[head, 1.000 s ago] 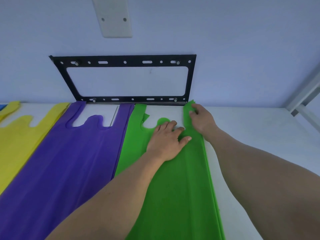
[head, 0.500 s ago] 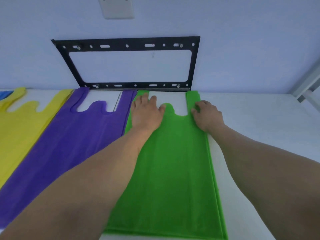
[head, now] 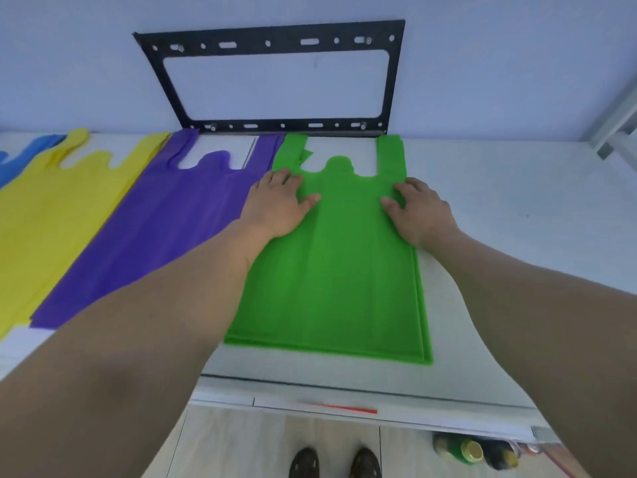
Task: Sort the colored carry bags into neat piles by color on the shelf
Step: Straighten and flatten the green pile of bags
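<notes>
Both my arms reach forward over the shelf, forearms bare, palms down. My left hand lies flat on the upper left part of the green bag pile, fingers straight and close together pointing toward the wall, thumb stretched out to the right; the grip is spread and pressing, not pinching anything. My right hand lies on the upper right part of the same pile, just below the right handle strip, fingers bent a little at the knuckles with the tips on the fabric, thumb pointing left toward the other hand; it too presses down rather than closing round the bag. The green pile lies flat on the white shelf with its two handles toward the wall, just under the black metal frame fixed there, and its layered edges show along the bottom and right side. I count four colours in a row: green on the right, one purple bag pile touching its left edge, one yellow bag pile left of that, and a bit of blue bag at the far left edge. Below the shelf edge I see my two shoes on the floor and some bottles to the right, too blurred to count.
</notes>
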